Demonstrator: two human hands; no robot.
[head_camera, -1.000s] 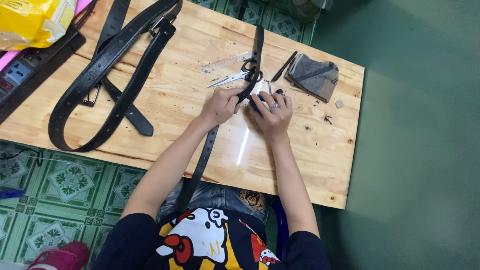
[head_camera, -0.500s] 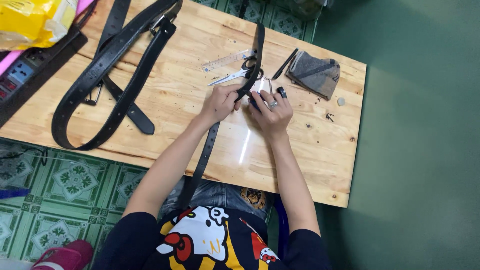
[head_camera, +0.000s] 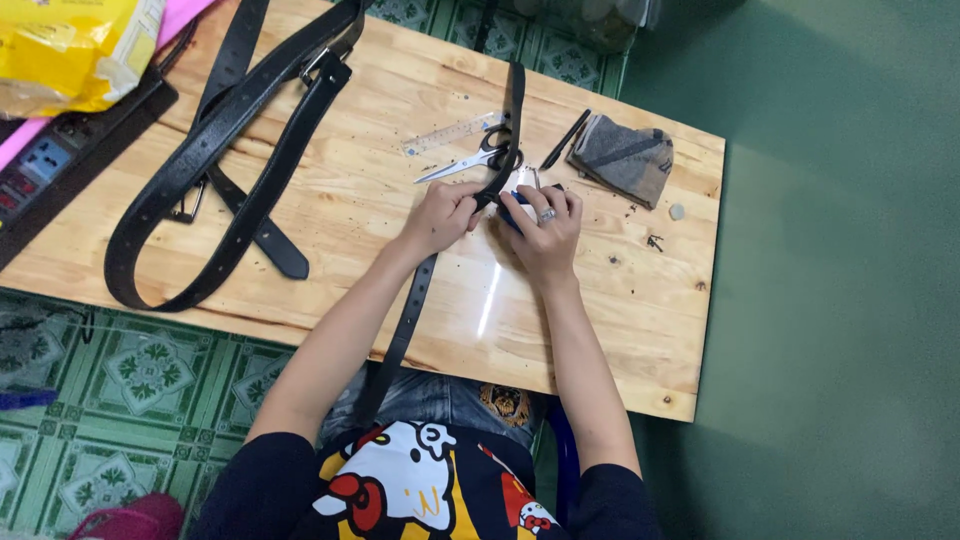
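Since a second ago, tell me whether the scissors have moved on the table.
No. The scissors lie as before, beside the clear ruler and against the black belt; only the camera view shifted slightly.

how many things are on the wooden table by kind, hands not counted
black belts: 3, one under both hands, one looped, one beneath the loop
scissors: 1
clear ruler: 1
black pen: 1
folded grey cloth: 1
total: 7

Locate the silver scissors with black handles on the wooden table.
In the head view, the silver scissors with black handles lie on the light wooden table just beyond the left hand, beside the clear plastic ruler, handles against the narrow black leather belt.
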